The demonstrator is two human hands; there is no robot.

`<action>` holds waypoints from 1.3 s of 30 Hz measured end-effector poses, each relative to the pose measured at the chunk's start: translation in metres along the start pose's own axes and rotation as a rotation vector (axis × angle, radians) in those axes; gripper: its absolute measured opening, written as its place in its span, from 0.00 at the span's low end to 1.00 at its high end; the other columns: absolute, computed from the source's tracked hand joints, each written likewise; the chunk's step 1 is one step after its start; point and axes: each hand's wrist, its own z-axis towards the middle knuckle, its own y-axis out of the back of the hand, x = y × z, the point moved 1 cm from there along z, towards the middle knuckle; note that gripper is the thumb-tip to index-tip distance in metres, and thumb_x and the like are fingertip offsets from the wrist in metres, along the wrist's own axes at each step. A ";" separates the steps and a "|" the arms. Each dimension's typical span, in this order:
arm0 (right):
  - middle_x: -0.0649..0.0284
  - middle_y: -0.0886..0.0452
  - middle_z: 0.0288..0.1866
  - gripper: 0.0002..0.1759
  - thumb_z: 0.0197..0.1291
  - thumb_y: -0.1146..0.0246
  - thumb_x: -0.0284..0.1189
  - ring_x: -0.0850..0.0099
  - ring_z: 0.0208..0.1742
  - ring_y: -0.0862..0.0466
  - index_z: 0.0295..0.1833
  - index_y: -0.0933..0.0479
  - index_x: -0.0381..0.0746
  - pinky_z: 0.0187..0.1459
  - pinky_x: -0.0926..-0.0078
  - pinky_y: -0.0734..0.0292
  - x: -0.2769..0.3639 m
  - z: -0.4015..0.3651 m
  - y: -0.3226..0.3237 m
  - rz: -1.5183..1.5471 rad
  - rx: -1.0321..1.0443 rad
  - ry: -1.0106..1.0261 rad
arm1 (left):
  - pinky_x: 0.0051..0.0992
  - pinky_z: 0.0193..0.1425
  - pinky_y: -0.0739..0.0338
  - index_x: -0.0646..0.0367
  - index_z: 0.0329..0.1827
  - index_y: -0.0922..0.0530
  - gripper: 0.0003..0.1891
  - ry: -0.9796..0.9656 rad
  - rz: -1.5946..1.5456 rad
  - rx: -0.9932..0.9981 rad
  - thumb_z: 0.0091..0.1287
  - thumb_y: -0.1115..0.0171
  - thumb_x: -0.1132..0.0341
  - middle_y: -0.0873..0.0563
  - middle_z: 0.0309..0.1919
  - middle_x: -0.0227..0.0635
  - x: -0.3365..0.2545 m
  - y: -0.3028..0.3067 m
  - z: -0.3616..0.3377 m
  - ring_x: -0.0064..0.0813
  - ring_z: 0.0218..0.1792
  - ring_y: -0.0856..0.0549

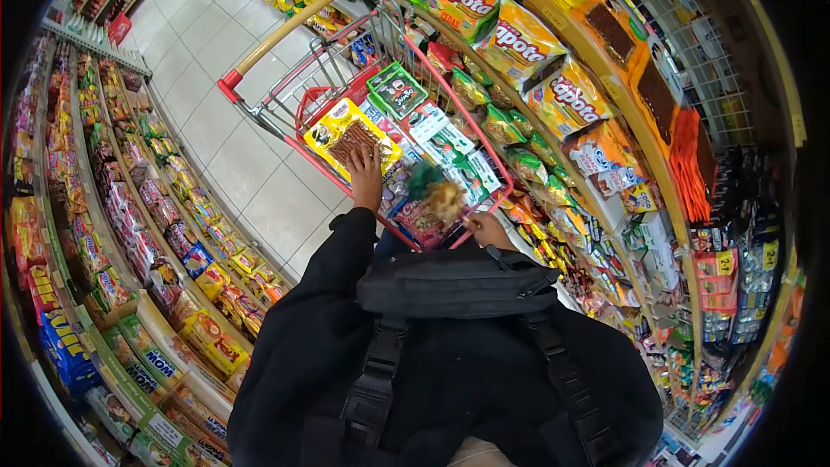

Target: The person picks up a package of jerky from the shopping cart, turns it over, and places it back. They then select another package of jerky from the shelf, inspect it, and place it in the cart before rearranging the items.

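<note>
My left hand [366, 175] lies with its fingers stretched over a yellow pack [333, 128] that shows thin brown sticks on its front. The pack rests at the left side of a red-rimmed shopping cart [510, 175]. My right hand [489, 230] is closed at the cart's near right corner, beside a fluffy green and tan thing [444, 199], like a feather duster, smeared by motion. Under and beyond my hands, the cart holds a green and black Jumbo pack [398, 90], white and green packs [450, 140] and a pink and purple bag [424, 223].
Snack shelves [156, 233] curve along the left. On the right, shelves carry large orange Tapota bags [521, 41] and many small packs, close to the cart. The cart's wooden handle [294, 26] is at its far end. Tiled floor [203, 78] runs along the aisle.
</note>
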 end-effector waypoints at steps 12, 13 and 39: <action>0.64 0.23 0.24 0.15 0.69 0.39 0.35 0.79 0.28 0.26 0.45 0.22 0.32 0.31 0.75 0.30 -0.001 -0.005 0.006 0.443 -0.390 -0.058 | 0.46 0.58 0.25 0.58 0.66 0.27 0.25 0.003 -0.547 0.036 0.63 0.45 0.69 0.21 0.60 0.51 0.010 0.052 0.005 0.55 0.56 0.19; 0.64 0.22 0.27 0.14 0.70 0.41 0.35 0.78 0.31 0.25 0.45 0.23 0.32 0.34 0.76 0.29 0.006 -0.002 0.007 0.501 -0.374 -0.069 | 0.44 0.57 0.24 0.59 0.65 0.26 0.24 0.039 -0.641 -0.071 0.63 0.46 0.71 0.20 0.59 0.51 0.011 0.065 0.004 0.55 0.55 0.19; 0.76 0.26 0.30 0.11 0.69 0.41 0.31 0.88 0.25 0.33 0.54 0.24 0.41 0.24 0.87 0.41 0.127 0.054 0.108 1.020 -0.481 0.009 | 0.42 0.65 0.26 0.58 0.74 0.42 0.30 0.231 -2.702 0.514 0.78 0.59 0.46 0.26 0.66 0.44 -0.013 0.183 -0.048 0.41 0.64 0.23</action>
